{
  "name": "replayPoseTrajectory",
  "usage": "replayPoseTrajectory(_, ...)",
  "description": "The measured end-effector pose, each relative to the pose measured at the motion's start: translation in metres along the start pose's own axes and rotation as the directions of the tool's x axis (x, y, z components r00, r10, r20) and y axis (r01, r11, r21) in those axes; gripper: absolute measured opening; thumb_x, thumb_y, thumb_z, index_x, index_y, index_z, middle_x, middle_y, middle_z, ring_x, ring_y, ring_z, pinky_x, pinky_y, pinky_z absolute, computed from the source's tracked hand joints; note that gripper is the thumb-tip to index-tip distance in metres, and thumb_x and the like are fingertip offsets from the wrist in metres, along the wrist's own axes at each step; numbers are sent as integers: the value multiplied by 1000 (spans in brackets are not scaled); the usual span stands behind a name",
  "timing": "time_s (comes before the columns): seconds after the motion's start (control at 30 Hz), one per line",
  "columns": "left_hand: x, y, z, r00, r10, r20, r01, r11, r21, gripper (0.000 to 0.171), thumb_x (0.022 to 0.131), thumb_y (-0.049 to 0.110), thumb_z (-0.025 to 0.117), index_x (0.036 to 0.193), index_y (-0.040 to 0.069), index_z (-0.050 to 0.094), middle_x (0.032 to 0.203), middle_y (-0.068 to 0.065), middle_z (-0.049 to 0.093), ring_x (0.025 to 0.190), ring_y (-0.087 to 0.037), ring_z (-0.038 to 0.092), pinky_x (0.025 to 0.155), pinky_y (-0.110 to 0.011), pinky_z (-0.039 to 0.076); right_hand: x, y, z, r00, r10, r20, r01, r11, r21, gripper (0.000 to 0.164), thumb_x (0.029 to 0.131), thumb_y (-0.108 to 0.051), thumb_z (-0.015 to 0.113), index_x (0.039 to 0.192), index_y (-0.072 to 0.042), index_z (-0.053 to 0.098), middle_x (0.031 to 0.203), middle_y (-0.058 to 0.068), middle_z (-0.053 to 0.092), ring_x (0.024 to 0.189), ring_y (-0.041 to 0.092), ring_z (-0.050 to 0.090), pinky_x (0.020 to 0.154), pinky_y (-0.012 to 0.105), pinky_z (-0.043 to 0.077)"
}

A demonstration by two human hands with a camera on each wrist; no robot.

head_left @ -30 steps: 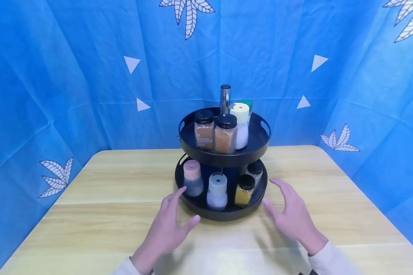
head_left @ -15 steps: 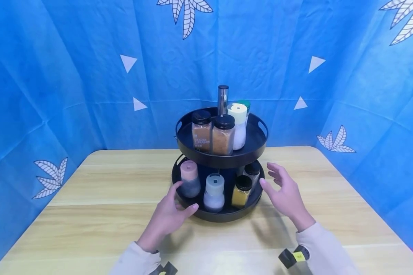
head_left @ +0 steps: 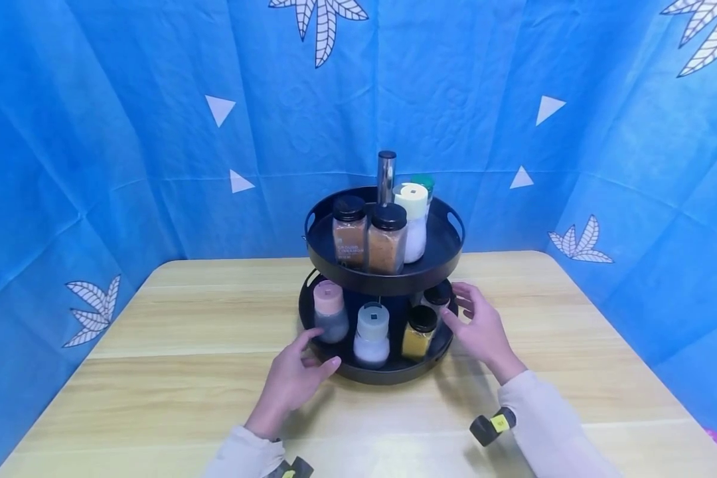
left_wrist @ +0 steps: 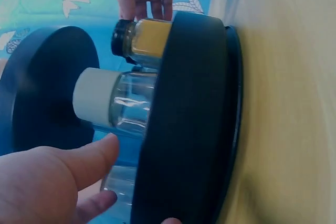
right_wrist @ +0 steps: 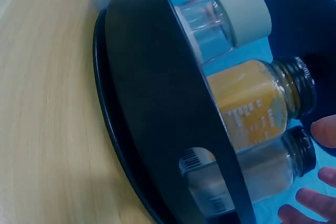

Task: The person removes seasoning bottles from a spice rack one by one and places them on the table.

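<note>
A black two-tier round rack [head_left: 382, 376] stands on the table. On its lower tray are a pink-capped shaker [head_left: 328, 299], a grey-capped shaker [head_left: 372, 325], a yellow spice jar [head_left: 418, 342] and a black-capped jar [head_left: 437, 297] behind it. My left hand [head_left: 293, 378] is at the tray's front left rim, close to the pink-capped shaker, its thumb spread and nothing gripped. My right hand [head_left: 480, 328] reaches to the right rim beside the black-capped jar. In the right wrist view, thumb and fingers are apart near that jar's lid [right_wrist: 301, 150]; contact is not visible.
The upper tray [head_left: 388, 284] overhangs the lower jars and carries two brown spice jars, a white-capped shaker [head_left: 415, 226] and a green-capped container [head_left: 424, 182]. A metal post [head_left: 386, 176] rises from it. A blue curtain [head_left: 454, 133] surrounds the wooden table [head_left: 215, 318].
My right hand has moved forward and inward, from beside the tray to the black-capped jar. The left hand has stayed near the left rim with only slight movement. The jars keep their places.
</note>
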State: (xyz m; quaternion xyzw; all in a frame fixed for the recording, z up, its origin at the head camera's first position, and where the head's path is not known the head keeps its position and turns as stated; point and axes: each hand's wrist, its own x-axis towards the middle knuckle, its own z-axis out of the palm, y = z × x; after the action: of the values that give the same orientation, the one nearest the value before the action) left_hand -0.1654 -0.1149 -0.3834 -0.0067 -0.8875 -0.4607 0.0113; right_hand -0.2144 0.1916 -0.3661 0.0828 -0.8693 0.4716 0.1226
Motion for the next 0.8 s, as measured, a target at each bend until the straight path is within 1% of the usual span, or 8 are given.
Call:
replayPoseTrajectory(0.17, 2, -2, 3, 998, 54, -15, -53, 998, 37, 47, 83, 30, 72, 125, 16, 56, 114, -20, 62, 95, -30, 62, 81, -49, 54, 2, 4, 2, 1000, 6, 9, -6, 1000, -30, 51, 90, -14, 62, 134, 0, 41, 136, 24, 48, 120, 42, 48, 101, 56, 42)
replayPoseTrajectory(0.3, 3, -2, 4, 997, 66, -31, -64, 996, 59, 42, 85, 27, 71, 122, 13, 58, 103, -17, 64, 90, -28, 62, 78, -47, 53, 4, 6, 3, 1000, -5, 18, 6, 998, -62, 52, 89, -15, 63, 134, 1, 42, 135, 23, 50, 119, 41, 50, 100, 55, 43)
replayPoseTrajectory(0.4, 3, -3, 6, 997, 63, -44, -61, 997, 51, 40, 85, 26, 70, 120, 10, 59, 105, -19, 64, 91, -30, 63, 79, -48, 54, 6, 8, 3, 1000, -23, 17, 25, 997, -77, 52, 88, -14, 64, 133, 2, 43, 134, 24, 51, 117, 41, 51, 99, 56, 44)
replayPoseTrajectory(0.5, 3, -4, 9, 998, 37, -58, -36, 999, 30, 38, 86, 26, 69, 119, 9, 59, 113, -22, 62, 95, -32, 63, 81, -49, 54, 8, 10, 4, 999, -38, 19, 39, 995, -89, 52, 87, -13, 64, 132, 2, 43, 132, 25, 52, 116, 41, 52, 98, 56, 44)
replayPoseTrajectory(0.63, 4, -5, 11, 997, 8, -72, -8, 1000, 4, 37, 87, 26, 68, 118, 8, 59, 120, -24, 59, 98, -34, 63, 83, -49, 55, 11, 11, 6, 999, -32, 32, 35, 993, -110, 53, 85, -12, 65, 133, 1, 43, 131, 25, 54, 116, 40, 53, 98, 55, 44)
replayPoseTrajectory(0.8, 5, -5, 14, 997, -6, -83, 6, 1000, -1, 31, 87, 25, 69, 110, 6, 60, 118, -24, 59, 97, -35, 63, 83, -49, 55, 15, 12, 5, 998, -26, 54, 33, 991, -131, 55, 85, -13, 65, 133, 0, 42, 128, 28, 56, 117, 40, 53, 100, 55, 43)
